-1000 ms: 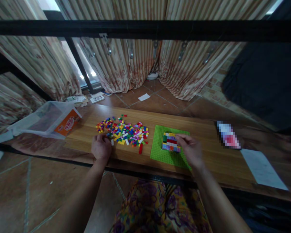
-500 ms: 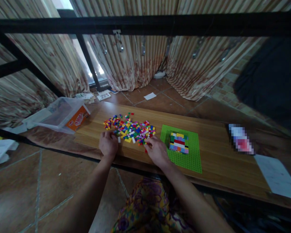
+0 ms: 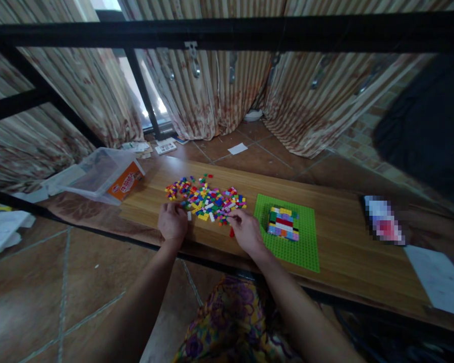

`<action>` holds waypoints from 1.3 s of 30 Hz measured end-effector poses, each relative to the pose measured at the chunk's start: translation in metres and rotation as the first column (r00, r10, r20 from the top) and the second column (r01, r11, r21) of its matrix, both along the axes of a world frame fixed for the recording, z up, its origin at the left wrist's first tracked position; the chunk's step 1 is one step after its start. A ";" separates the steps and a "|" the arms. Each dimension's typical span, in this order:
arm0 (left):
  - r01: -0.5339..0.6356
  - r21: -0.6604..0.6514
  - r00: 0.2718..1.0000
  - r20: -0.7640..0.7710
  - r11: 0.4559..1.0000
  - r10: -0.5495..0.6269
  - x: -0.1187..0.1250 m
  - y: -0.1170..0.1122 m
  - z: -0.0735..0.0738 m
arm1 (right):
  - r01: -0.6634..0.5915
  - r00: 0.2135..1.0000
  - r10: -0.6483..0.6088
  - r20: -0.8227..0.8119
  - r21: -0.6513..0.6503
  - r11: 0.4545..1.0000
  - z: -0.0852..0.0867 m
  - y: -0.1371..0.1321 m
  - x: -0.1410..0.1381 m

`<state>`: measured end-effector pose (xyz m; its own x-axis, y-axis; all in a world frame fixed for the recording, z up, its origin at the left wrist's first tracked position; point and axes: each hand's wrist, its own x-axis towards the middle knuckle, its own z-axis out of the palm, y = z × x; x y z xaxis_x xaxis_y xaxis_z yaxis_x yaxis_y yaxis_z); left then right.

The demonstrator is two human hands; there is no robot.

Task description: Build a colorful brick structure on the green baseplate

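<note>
A pile of small colored building bricks (image 3: 208,199) lies spread over the wooden table. At its near left edge my left hand (image 3: 173,223) rests with curled fingers, beside a white brick (image 3: 189,216); whatever it may hold is hidden. My right hand (image 3: 246,233) is at the pile's near right edge, thumb and fingers pinched together, their contents too small to make out. A red brick (image 3: 232,232) lies just under that hand. Right of it, a block built of multicolored bricks (image 3: 283,223) sits on a green baseplate (image 3: 306,252).
A clear plastic bin (image 3: 94,174) with an orange label stands at the table's left end. On the right are a blurred-out phone-like object (image 3: 384,220) and a white sheet (image 3: 439,277). A black metal bar (image 3: 227,33) crosses above the table's far side.
The view has shifted slightly, moving the whole scene a little to the right. More of the red brick shows beneath my right hand. Both hands stay by the pile.
</note>
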<state>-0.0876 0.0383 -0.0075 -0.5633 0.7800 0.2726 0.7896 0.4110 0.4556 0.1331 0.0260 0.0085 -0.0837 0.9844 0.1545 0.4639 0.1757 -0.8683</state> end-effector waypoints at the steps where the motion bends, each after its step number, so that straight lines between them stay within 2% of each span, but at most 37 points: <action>1: 0.001 0.002 1.000 0.000 1.000 -0.001 0.000 0.000 0.000 | 0.023 0.990 -0.031 -0.138 -0.059 0.998 0.000 -0.001 0.003; 3: 0.001 0.004 1.000 0.001 1.000 -0.001 0.000 0.000 0.001 | 0.014 0.896 -0.102 -0.432 -0.203 0.979 0.003 -0.006 0.009; 6: 0.000 0.003 1.000 0.006 1.000 0.000 0.001 -0.001 0.004 | -0.092 0.653 -0.198 -0.731 -0.336 0.937 0.012 -0.015 0.018; 9: 0.002 -0.003 1.000 0.011 1.000 -0.002 0.003 -0.001 0.007 | -0.149 0.508 -0.238 -0.828 -0.356 0.922 0.023 -0.025 0.027; 11: -0.003 -0.010 1.000 0.016 1.000 0.004 0.003 -0.001 0.009 | -0.158 0.460 -0.242 -0.854 -0.347 0.924 0.028 -0.030 0.034; 14: -0.012 -0.022 1.000 0.019 1.000 0.013 0.003 -0.001 0.010 | -0.158 0.434 -0.224 -0.872 -0.319 0.935 0.034 -0.038 0.043; 20: -0.020 -0.067 0.999 0.030 0.998 0.022 0.005 -0.001 0.016 | -0.080 0.446 -0.212 -0.869 -0.275 0.958 0.044 -0.049 0.060; 24: -0.024 -0.083 0.999 0.045 0.996 0.028 0.007 -0.001 0.021 | 0.091 0.489 -0.296 -0.820 -0.289 0.953 0.039 -0.050 0.086; 26: -0.024 -0.082 0.998 0.048 0.996 0.028 0.007 -0.001 0.021 | 0.230 0.505 -0.374 -0.778 -0.296 0.927 0.030 -0.047 0.106; 30: -0.023 -0.084 0.999 0.028 0.996 0.025 0.005 0.000 0.018 | 0.471 0.558 -0.524 -0.643 -0.275 0.838 0.011 -0.035 0.149; 32: -0.025 -0.079 0.999 0.023 0.997 0.026 0.004 0.000 0.017 | 0.541 0.597 -0.568 -0.567 -0.239 0.807 0.004 -0.027 0.164; 34: -0.024 -0.080 0.999 0.022 0.997 0.026 0.004 0.000 0.017 | 0.555 0.663 -0.577 -0.477 -0.205 0.806 0.000 -0.019 0.172; 39: -0.028 -0.094 0.999 0.023 0.995 0.031 0.006 0.000 0.019 | 0.472 0.870 -0.475 -0.135 -0.057 0.880 0.002 -0.004 0.177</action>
